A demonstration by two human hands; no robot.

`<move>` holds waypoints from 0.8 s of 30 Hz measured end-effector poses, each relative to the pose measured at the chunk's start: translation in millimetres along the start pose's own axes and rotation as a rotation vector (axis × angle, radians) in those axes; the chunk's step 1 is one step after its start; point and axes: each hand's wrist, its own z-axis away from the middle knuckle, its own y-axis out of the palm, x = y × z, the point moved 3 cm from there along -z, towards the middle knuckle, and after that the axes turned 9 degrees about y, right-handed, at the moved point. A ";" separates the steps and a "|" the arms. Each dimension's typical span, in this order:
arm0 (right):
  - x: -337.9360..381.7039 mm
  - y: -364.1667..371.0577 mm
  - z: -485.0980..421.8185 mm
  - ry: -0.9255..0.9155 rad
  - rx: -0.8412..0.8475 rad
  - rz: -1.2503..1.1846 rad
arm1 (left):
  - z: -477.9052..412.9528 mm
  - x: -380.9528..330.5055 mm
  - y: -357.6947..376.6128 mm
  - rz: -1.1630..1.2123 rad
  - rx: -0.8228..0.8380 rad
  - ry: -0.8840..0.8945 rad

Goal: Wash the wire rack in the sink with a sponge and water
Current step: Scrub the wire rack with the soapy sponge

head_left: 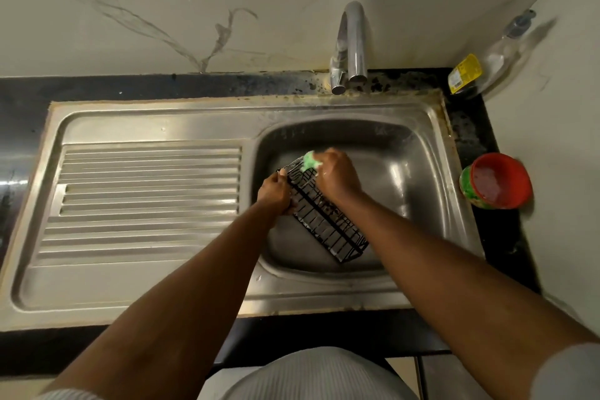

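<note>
Left of the sink basin (412,153) lies one ribbed steel drainboard (149,185), flat and bare. At the basin's left rim the left hand (274,193) has its fingers curled round the long left edge of the one black wire rack (328,221). The rack sits inside the basin, slanting from the far left toward the near wall, its near corner close to that wall. At the rack's far end the right hand (337,175) clutches one green sponge (310,161) against the wires. The basin's right half is open steel. Behind the basin stands one chrome tap (352,42). Beyond the basin's right rim, on the dark counter, are one clear bottle with a yellow label (487,65) and one red tub (496,180), well apart.
</note>
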 end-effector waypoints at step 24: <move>-15.3 -5.6 87.5 -0.240 0.110 -0.021 | 3.3 -1.0 13.4 0.108 -0.079 -0.039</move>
